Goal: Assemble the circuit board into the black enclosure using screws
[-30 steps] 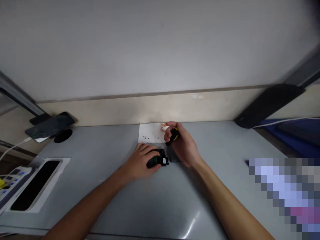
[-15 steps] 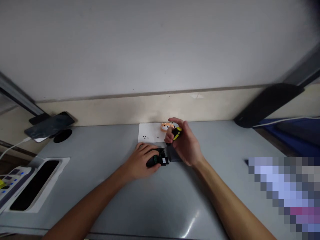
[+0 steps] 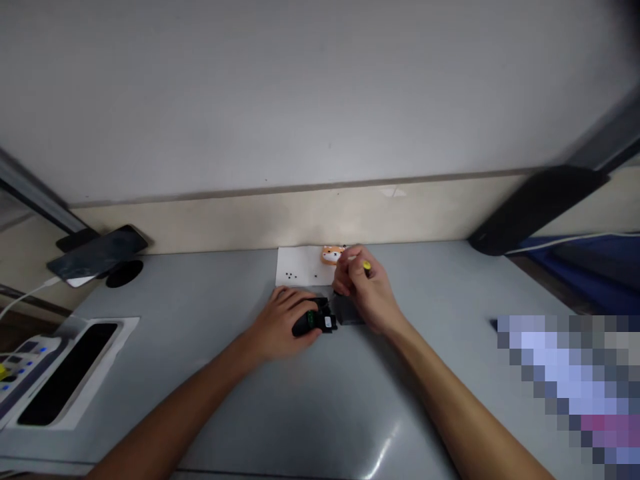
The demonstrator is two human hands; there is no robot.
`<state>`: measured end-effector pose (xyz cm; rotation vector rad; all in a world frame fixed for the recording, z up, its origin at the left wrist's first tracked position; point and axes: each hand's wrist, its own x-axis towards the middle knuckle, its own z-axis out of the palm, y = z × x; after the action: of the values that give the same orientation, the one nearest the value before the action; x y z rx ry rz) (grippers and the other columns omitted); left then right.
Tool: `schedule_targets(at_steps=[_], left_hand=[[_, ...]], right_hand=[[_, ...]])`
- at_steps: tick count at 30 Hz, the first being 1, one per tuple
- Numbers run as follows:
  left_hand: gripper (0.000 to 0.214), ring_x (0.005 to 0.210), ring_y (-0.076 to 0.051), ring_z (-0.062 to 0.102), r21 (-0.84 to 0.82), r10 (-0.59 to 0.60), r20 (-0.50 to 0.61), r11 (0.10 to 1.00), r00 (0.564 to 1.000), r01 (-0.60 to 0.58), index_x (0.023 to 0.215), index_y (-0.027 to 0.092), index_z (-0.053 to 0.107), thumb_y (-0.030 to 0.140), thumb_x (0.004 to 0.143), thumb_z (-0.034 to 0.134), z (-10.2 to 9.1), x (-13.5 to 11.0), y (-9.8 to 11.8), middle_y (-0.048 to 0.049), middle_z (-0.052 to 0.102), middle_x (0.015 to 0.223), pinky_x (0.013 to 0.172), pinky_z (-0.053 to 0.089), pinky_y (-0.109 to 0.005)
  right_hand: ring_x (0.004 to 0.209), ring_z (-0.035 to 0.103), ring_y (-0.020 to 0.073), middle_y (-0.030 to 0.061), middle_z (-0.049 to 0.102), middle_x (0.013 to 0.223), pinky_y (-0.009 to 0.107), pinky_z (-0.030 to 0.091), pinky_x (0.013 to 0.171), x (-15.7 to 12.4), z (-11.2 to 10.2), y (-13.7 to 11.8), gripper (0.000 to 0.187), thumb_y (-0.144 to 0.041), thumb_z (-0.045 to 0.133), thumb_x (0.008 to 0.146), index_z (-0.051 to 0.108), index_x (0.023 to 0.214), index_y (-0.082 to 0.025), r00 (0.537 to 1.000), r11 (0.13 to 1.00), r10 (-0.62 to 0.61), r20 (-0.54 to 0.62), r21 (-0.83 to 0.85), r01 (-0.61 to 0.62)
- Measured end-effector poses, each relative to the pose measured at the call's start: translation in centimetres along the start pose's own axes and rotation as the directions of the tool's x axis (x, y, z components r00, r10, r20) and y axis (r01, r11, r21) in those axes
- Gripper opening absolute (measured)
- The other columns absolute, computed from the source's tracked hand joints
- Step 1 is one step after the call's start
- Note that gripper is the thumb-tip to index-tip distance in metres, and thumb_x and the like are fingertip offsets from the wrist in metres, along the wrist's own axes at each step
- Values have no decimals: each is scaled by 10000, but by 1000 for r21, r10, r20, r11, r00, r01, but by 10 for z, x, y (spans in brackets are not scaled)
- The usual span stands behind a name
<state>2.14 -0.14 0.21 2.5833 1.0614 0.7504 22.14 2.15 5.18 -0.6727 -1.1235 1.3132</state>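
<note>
My left hand is closed around a small black device with a white label and a bit of green on it, holding it against the table. In my right hand is a screwdriver with a yellow-and-black handle; the fingers wrap most of it. Its thin shaft points down and left at the device; whether the tip touches cannot be made out. Under my right hand lies a dark flat piece, partly covered. Just beyond, several tiny dark screws rest on a white sheet.
An orange-and-white animal-faced item lies on the sheet's right part. To the left are a phone on a stand, another phone on white paper and a power strip. A black cylindrical object leans at the back right.
My right hand's fingers have closed in around the screwdriver handle, and the hand has turned, hiding more of it. My left hand and the device have stayed in place.
</note>
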Motion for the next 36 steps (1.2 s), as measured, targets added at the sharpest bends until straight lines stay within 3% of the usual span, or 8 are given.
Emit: schedule_targets(at_steps=[3, 8, 13, 17, 21, 25, 30, 36], left_hand=[[267, 1199, -245, 587, -3, 0, -3, 1000, 1000, 0, 1138, 257, 637, 330, 886, 685, 1, 0, -1, -43, 661, 1307, 1098, 389, -446], [260, 1191, -247, 595, 2, 0, -12, 1000, 1000, 0, 1116, 248, 641, 335, 877, 693, 2, 0, -2, -49, 663, 1301, 1095, 387, -457], [254, 1183, -244, 596, -4, -8, -1, 1000, 1000, 8, 1111, 250, 640, 335, 878, 694, 1, 0, -1, -43, 667, 1290, 1098, 384, -455], [242, 1175, -241, 596, -10, -9, -1, 1000, 1000, 9, 1106, 254, 644, 330, 880, 689, 1, 0, -1, -39, 667, 1285, 1085, 393, -449], [258, 1182, -238, 593, -7, 0, -7, 1000, 1000, 0, 1125, 257, 650, 333, 882, 692, 1, 0, -2, -40, 665, 1286, 1090, 396, -448], [267, 1193, -244, 590, 1, 7, -7, 1000, 1000, -7, 1143, 261, 658, 336, 889, 690, 2, -1, -3, -46, 658, 1304, 1093, 394, -455], [267, 1187, -243, 586, 2, 10, 3, 1000, 1000, -10, 1161, 268, 660, 334, 903, 681, 1, -1, -2, -41, 656, 1305, 1086, 396, -456], [261, 1171, -248, 587, 9, -5, -1, 1000, 1000, 5, 1137, 266, 667, 327, 886, 700, 1, -1, -2, -42, 658, 1296, 1080, 403, -466]], right_hand=[[680, 499, 153, 5, 523, 782, 311, 419, 657, 1, 1, -4, 352, -561, 500, 990, 646, 1077, -253, 999, 998, 49, 21, 30, -49], [856, 569, 165, 27, 606, 949, 313, 441, 802, -2, 3, -10, 228, -424, 671, 934, 607, 835, -229, 994, 990, 113, 12, 78, -113], [635, 415, 133, -31, 420, 701, 294, 386, 657, -4, 8, -9, 283, -523, 599, 960, 613, 889, -249, 989, 983, 117, 88, 130, -128], [725, 483, 161, 19, 518, 828, 329, 417, 721, -3, 6, -9, 389, -550, 462, 1009, 686, 1071, -238, 986, 982, 129, 106, 126, -142], [819, 541, 160, 24, 571, 905, 316, 427, 775, -4, 3, -11, 214, -415, 614, 968, 655, 876, -226, 991, 994, 81, 104, 62, -87], [794, 582, 147, -6, 591, 866, 313, 440, 760, -6, 7, -10, 240, -358, 694, 928, 520, 815, -236, 994, 992, 73, 87, 92, -81], [521, 390, 106, -67, 422, 653, 278, 319, 542, -4, 6, 0, 238, -429, 638, 960, 504, 864, -257, 999, 997, 2, 51, -74, 2], [744, 500, 170, 17, 524, 795, 327, 407, 706, -2, 7, 0, 316, -471, 483, 1016, 696, 1045, -239, 997, 997, -28, 67, -64, 32]])
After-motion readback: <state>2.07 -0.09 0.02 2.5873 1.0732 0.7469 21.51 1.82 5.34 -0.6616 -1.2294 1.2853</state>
